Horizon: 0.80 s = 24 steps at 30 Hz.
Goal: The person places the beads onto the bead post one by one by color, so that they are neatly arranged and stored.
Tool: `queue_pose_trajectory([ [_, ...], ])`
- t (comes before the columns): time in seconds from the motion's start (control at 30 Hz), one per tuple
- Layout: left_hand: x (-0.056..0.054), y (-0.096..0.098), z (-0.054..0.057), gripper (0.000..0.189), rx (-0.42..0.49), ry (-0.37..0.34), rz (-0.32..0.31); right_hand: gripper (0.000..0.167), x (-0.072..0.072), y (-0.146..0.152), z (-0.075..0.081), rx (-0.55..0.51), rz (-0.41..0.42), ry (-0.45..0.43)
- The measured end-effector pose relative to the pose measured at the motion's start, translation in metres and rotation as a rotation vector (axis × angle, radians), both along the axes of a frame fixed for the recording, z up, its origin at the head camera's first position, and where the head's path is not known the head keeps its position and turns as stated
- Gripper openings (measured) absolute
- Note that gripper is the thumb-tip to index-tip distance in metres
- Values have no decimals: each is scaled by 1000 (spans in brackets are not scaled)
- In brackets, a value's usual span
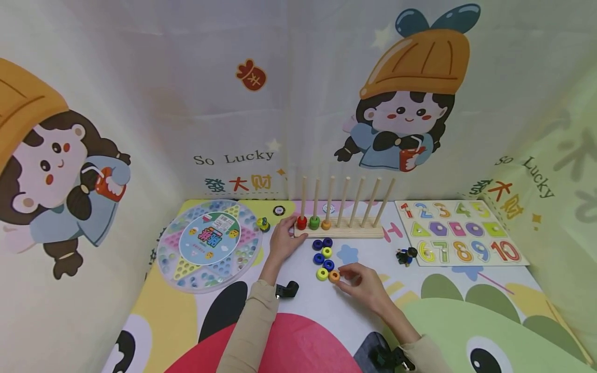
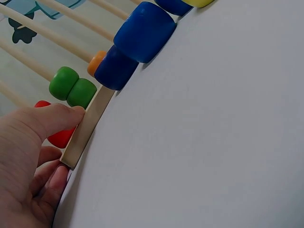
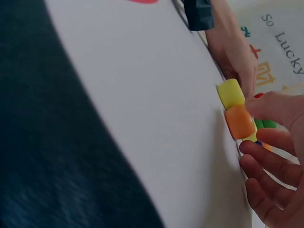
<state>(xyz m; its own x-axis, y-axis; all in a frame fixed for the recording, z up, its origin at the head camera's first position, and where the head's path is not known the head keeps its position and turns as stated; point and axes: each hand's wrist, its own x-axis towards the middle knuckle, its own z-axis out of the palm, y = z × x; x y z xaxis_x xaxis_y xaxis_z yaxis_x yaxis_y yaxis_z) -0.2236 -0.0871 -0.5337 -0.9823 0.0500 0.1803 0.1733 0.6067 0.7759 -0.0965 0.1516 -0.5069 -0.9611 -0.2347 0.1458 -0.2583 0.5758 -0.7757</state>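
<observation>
My left hand (image 1: 281, 242) grips the left end of a wooden peg rack (image 1: 350, 232), thumb on the base's near side in the left wrist view. Several upright pegs stand in it. Red beads (image 1: 301, 223), green beads (image 1: 314, 223) and an orange bead (image 1: 326, 225) sit on the first three pegs from the left. In front of the rack lie loose blue beads (image 1: 318, 258) and yellow beads (image 1: 322, 274). My right hand (image 1: 366, 287) pinches a loose orange bead (image 3: 240, 122) between thumb and forefinger, beside a yellow bead (image 3: 231, 93); its other fingers are spread.
On the left lies a round game board (image 1: 210, 243) with a small yellow-green toy (image 1: 263, 224) beside it. A number and shape board (image 1: 459, 233) is at the right, a small dark figure (image 1: 406, 256) at its left edge. A printed curtain (image 1: 298, 119) hangs behind the table.
</observation>
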Motion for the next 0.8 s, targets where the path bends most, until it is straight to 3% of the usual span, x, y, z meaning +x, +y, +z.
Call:
queue_pose_trajectory([
  [0.37,-1,0,0,65,7,-9,-5,21,1,-12,-2,38,-58,18],
  [0.53,0,1,0,65,3,1,0,20,-2,-11,-2,16,-42,18],
  [0.8,-1,0,0,65,-7,-10,1,24,-12,-6,10,-56,-18,164],
])
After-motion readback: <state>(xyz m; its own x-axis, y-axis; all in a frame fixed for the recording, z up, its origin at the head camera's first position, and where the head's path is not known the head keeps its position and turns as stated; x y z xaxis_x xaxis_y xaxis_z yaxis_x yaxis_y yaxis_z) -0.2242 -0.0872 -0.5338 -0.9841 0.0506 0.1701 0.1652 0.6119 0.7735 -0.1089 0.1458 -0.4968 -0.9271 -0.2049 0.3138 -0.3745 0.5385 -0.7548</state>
